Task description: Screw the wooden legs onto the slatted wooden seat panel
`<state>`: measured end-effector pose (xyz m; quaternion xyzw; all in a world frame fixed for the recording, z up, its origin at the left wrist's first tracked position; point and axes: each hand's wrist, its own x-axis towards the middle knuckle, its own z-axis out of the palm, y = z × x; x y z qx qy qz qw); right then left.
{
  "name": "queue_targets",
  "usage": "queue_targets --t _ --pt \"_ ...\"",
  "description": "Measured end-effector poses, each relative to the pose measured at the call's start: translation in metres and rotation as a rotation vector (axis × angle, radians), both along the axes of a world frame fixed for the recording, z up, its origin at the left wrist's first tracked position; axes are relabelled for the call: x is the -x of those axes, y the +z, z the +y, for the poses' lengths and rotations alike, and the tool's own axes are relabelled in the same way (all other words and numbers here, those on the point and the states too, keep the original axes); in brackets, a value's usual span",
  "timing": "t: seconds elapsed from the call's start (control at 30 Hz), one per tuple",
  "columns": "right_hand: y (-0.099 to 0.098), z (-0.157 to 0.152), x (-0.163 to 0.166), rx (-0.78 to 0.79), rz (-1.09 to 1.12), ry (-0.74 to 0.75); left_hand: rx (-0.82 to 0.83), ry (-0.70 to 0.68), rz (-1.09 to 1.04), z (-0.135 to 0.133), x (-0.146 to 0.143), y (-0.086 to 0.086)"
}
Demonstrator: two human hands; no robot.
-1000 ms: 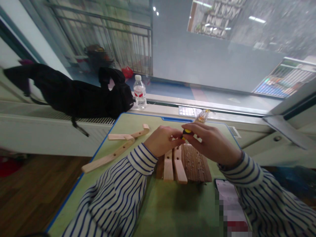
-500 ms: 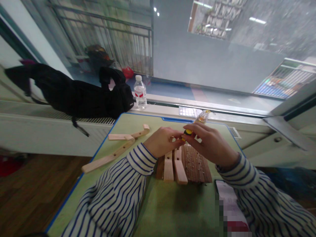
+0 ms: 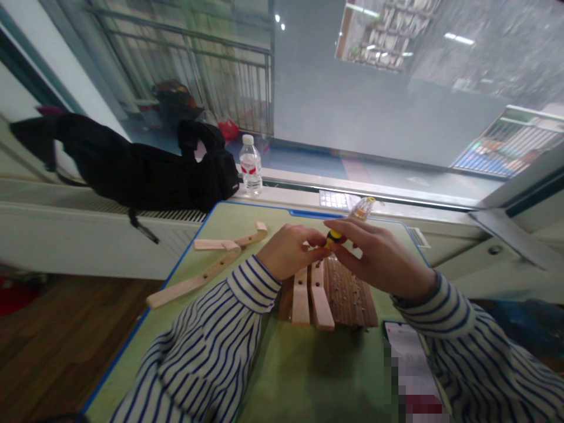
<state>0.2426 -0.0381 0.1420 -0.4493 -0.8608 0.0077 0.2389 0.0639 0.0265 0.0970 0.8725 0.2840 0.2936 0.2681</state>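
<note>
A small yellow-and-black screwdriver (image 3: 333, 236) stands tilted above the brown wooden board (image 3: 352, 296). My right hand (image 3: 374, 252) grips its handle between thumb and fingers. From the other side, my left hand (image 3: 288, 251) pinches the tool's lower end with thumb and forefinger; its tip is hidden. Under the hands, two pale wooden strips with holes, a left strip (image 3: 301, 304) and a right strip (image 3: 322, 304), lie side by side on the board. Small bits of metal or debris dot the board's right part.
Two bent wooden pieces (image 3: 189, 288) lie at the table's (image 3: 308, 376) left. A clear plastic package (image 3: 361, 208) sits at the back edge, a phone (image 3: 408, 346) near my right forearm. A water bottle (image 3: 251, 167) and black bag (image 3: 150, 173) rest on the sill.
My right hand has shifted slightly, its wrist a little lower and to the right, and its fingers have changed position around the handle. More of the screwdriver shows. My left hand is almost still.
</note>
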Motion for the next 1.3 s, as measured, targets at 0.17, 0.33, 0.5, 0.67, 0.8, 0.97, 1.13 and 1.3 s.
queue_targets --t 0.17,0.33,0.5,0.67,0.8,0.97,1.13,1.3 --pt "-0.0015 0.0007 -0.0003 -0.019 -0.004 0.017 -0.019 -0.029 0.035 -0.0009 -0.0001 0.0026" --pt "-0.004 0.0011 -0.0011 -0.034 0.003 -0.001 -0.048 -0.05 0.066 -0.0007 0.0006 0.0047" --pt "-0.0065 0.0004 -0.0022 -0.023 0.017 -0.031 -0.057 -0.104 0.062 0.0004 0.001 0.0047" --pt "-0.0083 0.0006 -0.0012 -0.007 0.041 -0.034 -0.054 -0.098 0.052 -0.0005 0.0014 0.0065" --pt "-0.0081 0.0008 0.0001 0.006 0.047 -0.024 -0.04 -0.062 0.029 -0.0019 0.0009 0.0088" --pt "-0.0066 0.0011 0.0012 0.011 0.028 -0.037 -0.044 -0.03 -0.029 -0.0026 -0.0016 0.0063" --pt "-0.0045 0.0014 0.0011 0.009 -0.003 -0.02 -0.072 -0.021 0.017 -0.0016 -0.0014 0.0032" --pt "-0.0037 0.0002 0.0006 0.012 -0.015 -0.003 -0.092 -0.028 0.069 -0.0002 -0.0005 0.0034"
